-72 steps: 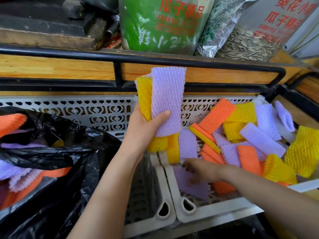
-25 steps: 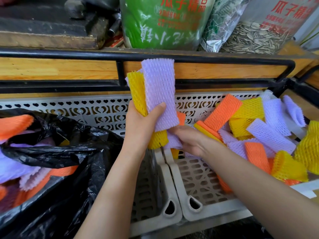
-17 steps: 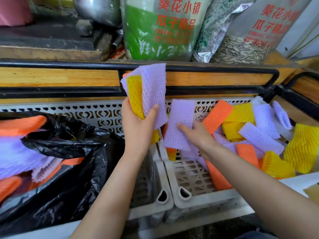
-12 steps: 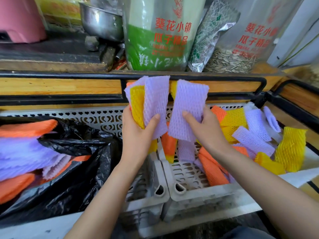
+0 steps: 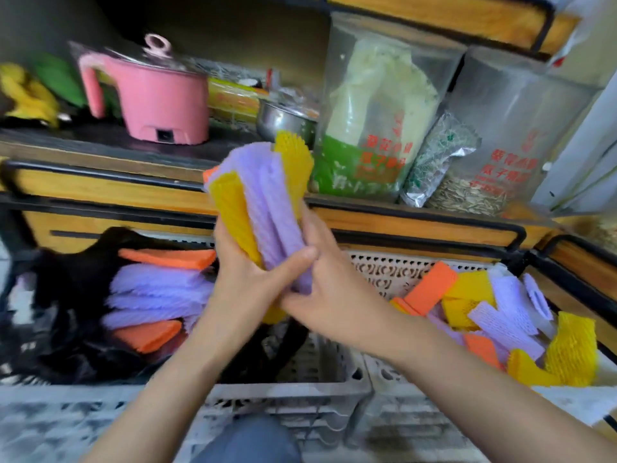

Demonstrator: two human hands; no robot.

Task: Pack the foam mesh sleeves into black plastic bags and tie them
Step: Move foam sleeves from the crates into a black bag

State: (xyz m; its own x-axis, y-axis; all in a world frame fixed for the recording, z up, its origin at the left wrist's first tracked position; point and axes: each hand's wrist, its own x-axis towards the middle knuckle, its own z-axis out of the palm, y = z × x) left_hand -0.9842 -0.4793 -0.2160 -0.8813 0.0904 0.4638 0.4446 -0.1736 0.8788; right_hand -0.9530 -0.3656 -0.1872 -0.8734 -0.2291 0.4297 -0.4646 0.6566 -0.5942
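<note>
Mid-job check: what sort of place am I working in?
Probably a small shop's storage corner: large sunflower-seed bags on a wooden shelf, a pink electric pot, and a plastic crate of loose foam sleeves below.

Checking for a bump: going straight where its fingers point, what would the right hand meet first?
The bundle of foam mesh sleeves gripped by the left hand; the right hand seems to touch it.

Red characters on the green bag [image 5: 360,168] and clear bag [image 5: 510,155] blur unreadably.
</note>
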